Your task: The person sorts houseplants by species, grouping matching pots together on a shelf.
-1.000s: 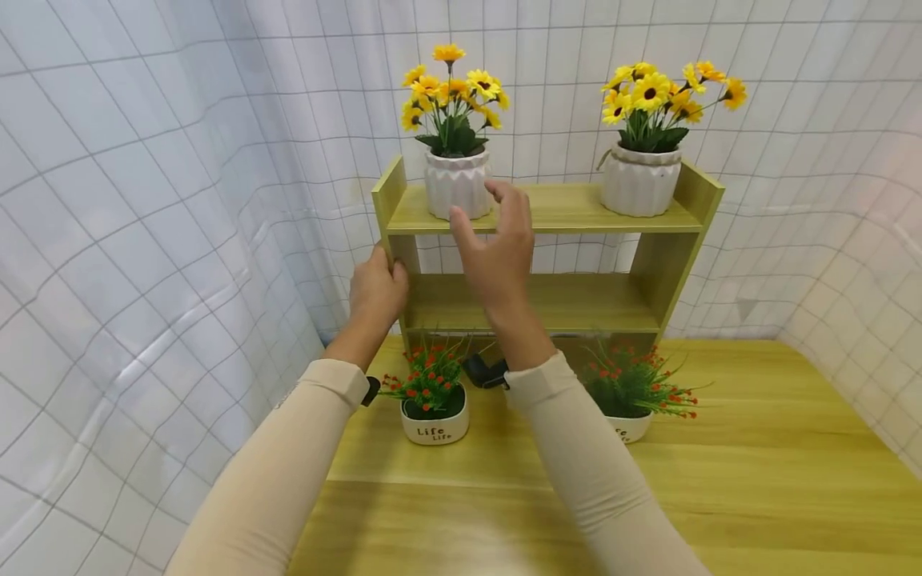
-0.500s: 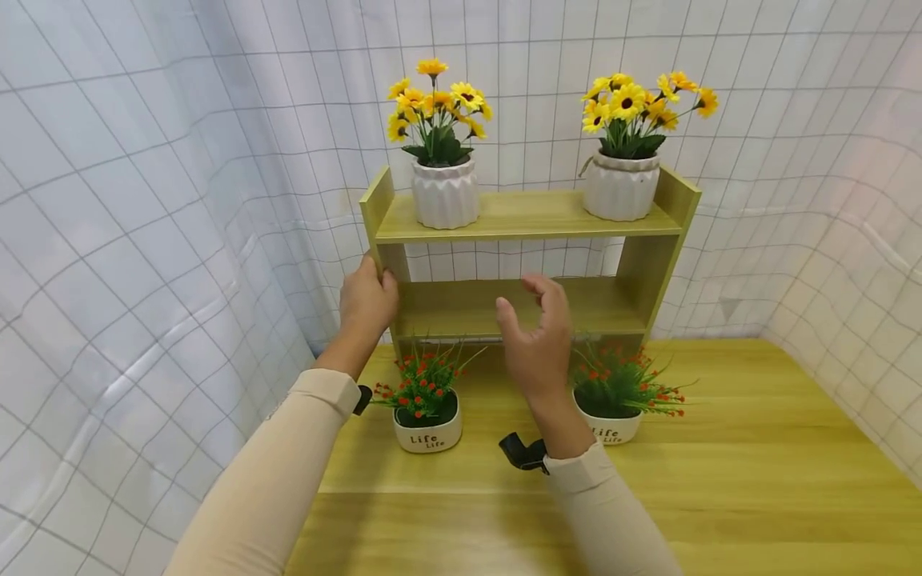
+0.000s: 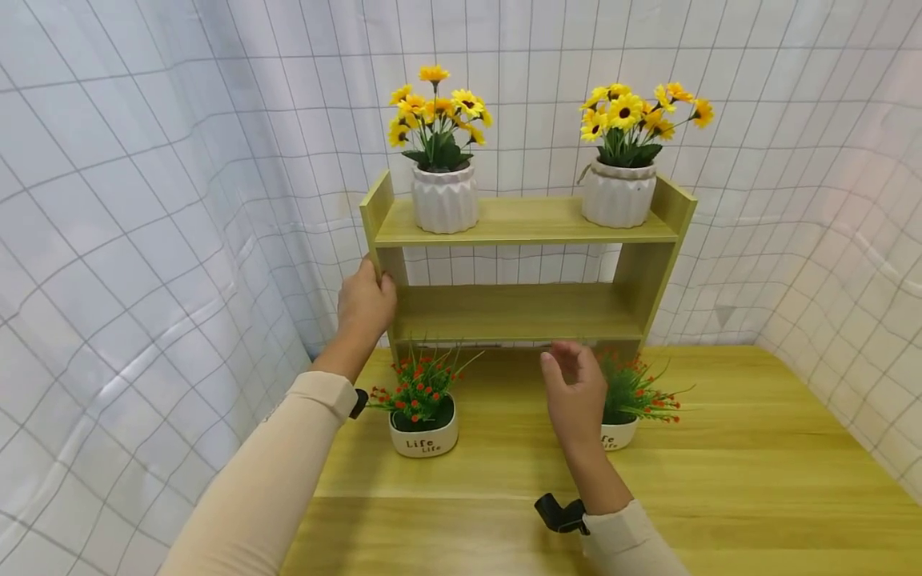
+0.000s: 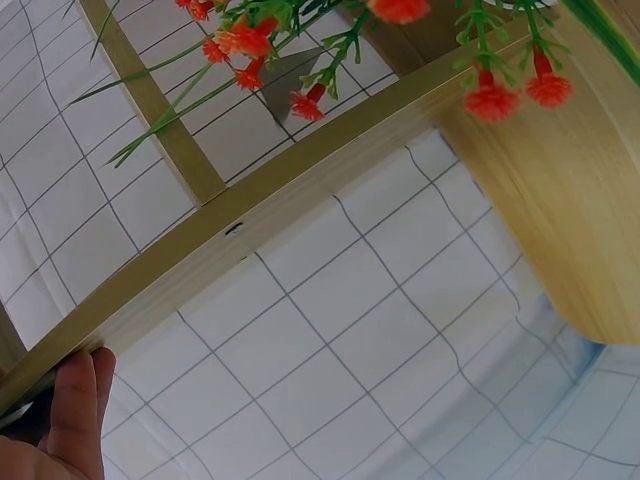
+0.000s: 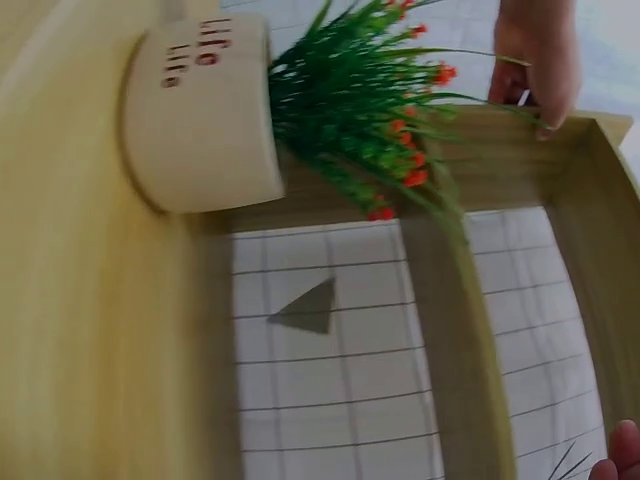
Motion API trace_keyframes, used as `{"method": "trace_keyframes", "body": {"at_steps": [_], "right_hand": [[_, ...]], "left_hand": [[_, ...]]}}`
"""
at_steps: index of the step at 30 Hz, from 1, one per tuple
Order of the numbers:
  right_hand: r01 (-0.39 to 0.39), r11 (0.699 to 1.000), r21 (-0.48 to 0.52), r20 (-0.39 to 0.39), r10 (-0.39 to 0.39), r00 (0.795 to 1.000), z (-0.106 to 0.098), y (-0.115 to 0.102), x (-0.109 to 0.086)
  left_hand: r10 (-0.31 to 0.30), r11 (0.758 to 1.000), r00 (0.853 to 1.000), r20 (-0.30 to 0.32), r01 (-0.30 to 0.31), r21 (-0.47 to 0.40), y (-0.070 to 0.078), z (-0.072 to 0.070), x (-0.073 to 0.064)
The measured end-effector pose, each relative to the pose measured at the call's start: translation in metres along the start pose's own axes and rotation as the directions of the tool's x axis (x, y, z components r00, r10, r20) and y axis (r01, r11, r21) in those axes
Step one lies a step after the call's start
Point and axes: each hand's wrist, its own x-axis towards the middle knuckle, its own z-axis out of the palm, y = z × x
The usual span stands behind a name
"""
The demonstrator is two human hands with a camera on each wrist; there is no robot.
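A light wooden two-tier shelf (image 3: 519, 312) stands on the table. My left hand (image 3: 366, 304) grips its left side panel below the top board, thumb towards the inside; the left wrist view shows the fingers (image 4: 78, 410) against the panel edge. Empty, with loosely curled fingers, my right hand (image 3: 576, 400) is in front of the shelf's lower part, overlapping the right red-flowered planter (image 3: 621, 434). The left red-flowered planter (image 3: 423, 442), marked "Life", sits before the shelf's left end. On the top board are two white ribbed pots of yellow flowers, one left (image 3: 445, 200), one right (image 3: 619, 196).
The pale wooden table (image 3: 749, 464) extends to the right and front of the shelf. White grid-patterned curtains (image 3: 302, 104) hang behind and at both sides, close to the left hand. A black wrist mount (image 3: 560, 514) sticks out from the right wrist.
My right hand has drawn down and to the right, away from the left yellow-flower pot, to beside the right planter. My left hand has kept its grip on the shelf's side panel.
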Motion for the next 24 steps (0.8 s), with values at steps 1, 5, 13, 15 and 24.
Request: {"method": "trace_keyframes", "body": {"at_steps": [1, 5, 13, 15, 24], "right_hand": [[-0.005, 1.0, -0.015, 0.003, 0.005, 1.0, -0.002, 0.003, -0.003], [0.003, 0.998, -0.067, 0.017, -0.002, 1.0, -0.01, 0.014, -0.009], [-0.007, 0.992, -0.127, 0.023, 0.01, 1.0, -0.029, 0.021, -0.014], [-0.023, 0.988, -0.155, 0.037, 0.029, 0.999, -0.034, 0.022, -0.017], [-0.233, 0.934, -0.272, 0.106, 0.27, 0.957, -0.057, 0.046, -0.047]], "left_hand": [[0.001, 1.0, 1.0, 0.0, -0.001, 0.002, 0.0, 0.0, 0.0], [0.008, 1.0, 1.0, -0.008, -0.008, 0.005, 0.0, 0.0, -0.001], [0.026, 1.0, 1.0, -0.006, -0.026, 0.007, 0.001, 0.0, 0.002], [0.026, 1.0, 1.0, -0.01, -0.026, 0.007, 0.002, -0.001, 0.002], [0.021, 1.0, 1.0, -0.004, -0.021, 0.005, 0.001, 0.0, 0.002]]}}
